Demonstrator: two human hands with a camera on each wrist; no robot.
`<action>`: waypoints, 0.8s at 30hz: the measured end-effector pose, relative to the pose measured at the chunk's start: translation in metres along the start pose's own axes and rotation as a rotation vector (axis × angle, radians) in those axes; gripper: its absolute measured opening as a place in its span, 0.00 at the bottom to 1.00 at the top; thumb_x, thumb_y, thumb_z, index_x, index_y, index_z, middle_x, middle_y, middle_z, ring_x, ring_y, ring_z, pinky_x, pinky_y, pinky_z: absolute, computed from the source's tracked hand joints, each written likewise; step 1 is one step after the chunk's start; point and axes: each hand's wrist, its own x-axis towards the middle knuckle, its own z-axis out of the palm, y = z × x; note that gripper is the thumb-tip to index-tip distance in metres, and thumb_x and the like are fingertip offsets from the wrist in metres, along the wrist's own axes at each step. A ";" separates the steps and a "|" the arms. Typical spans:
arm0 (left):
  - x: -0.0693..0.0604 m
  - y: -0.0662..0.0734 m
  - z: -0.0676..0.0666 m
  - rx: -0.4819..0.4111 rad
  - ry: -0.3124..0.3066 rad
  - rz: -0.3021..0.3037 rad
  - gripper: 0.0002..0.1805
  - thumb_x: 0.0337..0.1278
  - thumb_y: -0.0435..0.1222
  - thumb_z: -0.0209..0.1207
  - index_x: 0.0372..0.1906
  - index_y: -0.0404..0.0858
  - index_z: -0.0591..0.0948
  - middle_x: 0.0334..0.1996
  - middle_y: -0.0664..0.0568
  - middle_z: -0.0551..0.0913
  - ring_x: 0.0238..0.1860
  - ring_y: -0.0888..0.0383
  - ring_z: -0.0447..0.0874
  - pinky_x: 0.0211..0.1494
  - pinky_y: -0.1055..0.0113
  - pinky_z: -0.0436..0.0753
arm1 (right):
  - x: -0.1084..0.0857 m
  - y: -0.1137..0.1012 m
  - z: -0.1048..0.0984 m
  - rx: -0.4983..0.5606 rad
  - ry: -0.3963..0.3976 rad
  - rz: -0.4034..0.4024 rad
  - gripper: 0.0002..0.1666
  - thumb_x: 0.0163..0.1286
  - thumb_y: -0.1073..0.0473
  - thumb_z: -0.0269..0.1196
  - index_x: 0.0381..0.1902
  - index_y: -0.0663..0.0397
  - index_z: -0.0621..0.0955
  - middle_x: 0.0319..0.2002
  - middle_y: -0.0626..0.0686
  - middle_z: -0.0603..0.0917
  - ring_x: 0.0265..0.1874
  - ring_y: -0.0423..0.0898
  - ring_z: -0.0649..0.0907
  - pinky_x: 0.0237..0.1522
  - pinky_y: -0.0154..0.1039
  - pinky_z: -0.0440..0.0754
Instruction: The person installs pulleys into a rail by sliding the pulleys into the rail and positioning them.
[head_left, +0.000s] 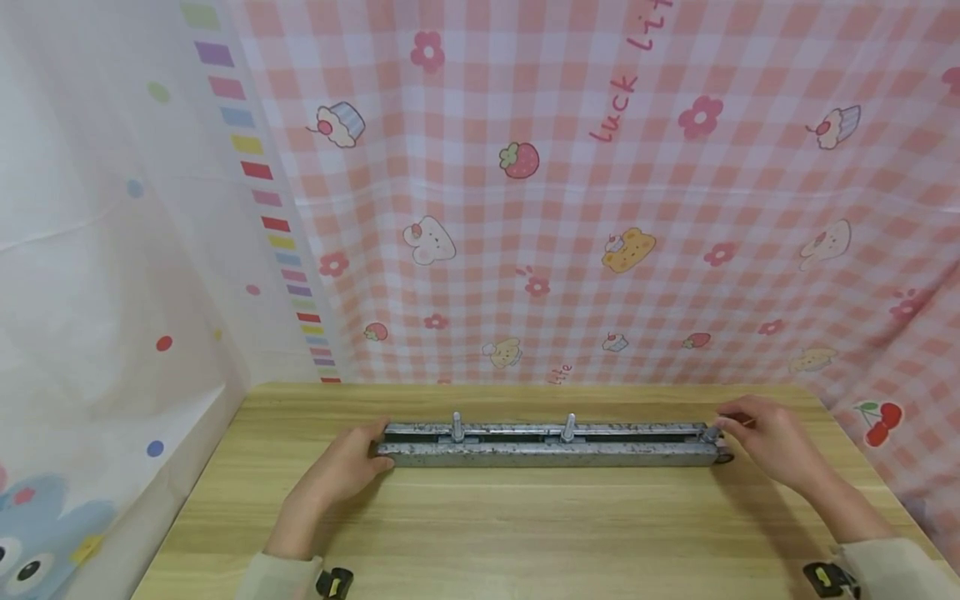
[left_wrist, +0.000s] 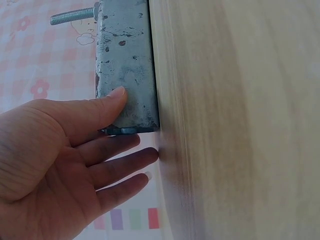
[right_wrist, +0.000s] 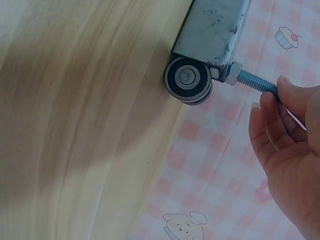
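Note:
A worn grey metal channel rail (head_left: 540,456) lies lengthwise across the wooden table, its slot facing up. At its left end my left hand (head_left: 341,467) grips it, with the thumb on the side face of the rail (left_wrist: 125,60); the other fingers are partly behind the end. My right hand (head_left: 776,437) is at the opposite end, pinching the tip of a threaded bolt (right_wrist: 257,81) between thumb and fingers. A hex nut (right_wrist: 233,73) sits at that bolt's base, beside a round bearing wheel (right_wrist: 187,77). Two more upright bolts, one left (head_left: 457,427) and one near the middle (head_left: 568,427), rise from the slot.
The wooden table (head_left: 525,533) extends in front of the rail. Behind it hangs a pink checked cloth (head_left: 480,292), and a white dotted cloth (head_left: 90,250) hangs on the left.

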 end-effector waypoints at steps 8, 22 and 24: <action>0.000 0.000 0.001 -0.008 0.003 0.008 0.35 0.67 0.29 0.67 0.75 0.24 0.68 0.68 0.29 0.76 0.69 0.33 0.74 0.70 0.39 0.76 | 0.002 -0.006 0.001 0.022 -0.035 0.009 0.06 0.71 0.69 0.69 0.44 0.63 0.88 0.38 0.52 0.88 0.32 0.41 0.85 0.30 0.34 0.84; 0.001 -0.003 0.001 -0.012 0.004 0.001 0.36 0.67 0.29 0.67 0.75 0.24 0.67 0.69 0.29 0.75 0.71 0.34 0.72 0.71 0.40 0.74 | 0.005 -0.017 0.009 0.031 0.002 -0.064 0.07 0.67 0.71 0.71 0.43 0.63 0.89 0.36 0.52 0.88 0.30 0.38 0.85 0.28 0.34 0.85; 0.001 -0.003 0.001 -0.013 0.005 0.004 0.36 0.67 0.29 0.67 0.75 0.23 0.67 0.69 0.29 0.75 0.71 0.34 0.72 0.71 0.40 0.74 | 0.006 -0.018 0.010 0.030 0.000 -0.070 0.07 0.67 0.71 0.71 0.43 0.63 0.89 0.36 0.52 0.88 0.30 0.38 0.85 0.27 0.34 0.84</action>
